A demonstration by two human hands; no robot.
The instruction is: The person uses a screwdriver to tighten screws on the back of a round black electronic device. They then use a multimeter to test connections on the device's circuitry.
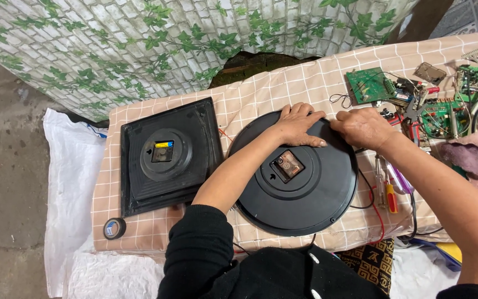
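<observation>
A round black wall clock [305, 194] lies face down on the checked cloth, its small movement box [287, 166] showing in the middle. My left hand [299, 124] grips the clock's far rim, fingers curled over the edge. My right hand [363, 127] rests closed on the same rim just to the right. To the left lies a square black clock [167, 155], also face down, touched by neither hand.
A roll of black tape [114, 228] sits at the cloth's front left corner. Screwdrivers [389, 185], green circuit boards [367, 84], pliers and loose wires crowd the right side. A pinkish rag [474, 158] lies at the far right. A leaf-patterned sheet [139, 44] hangs behind.
</observation>
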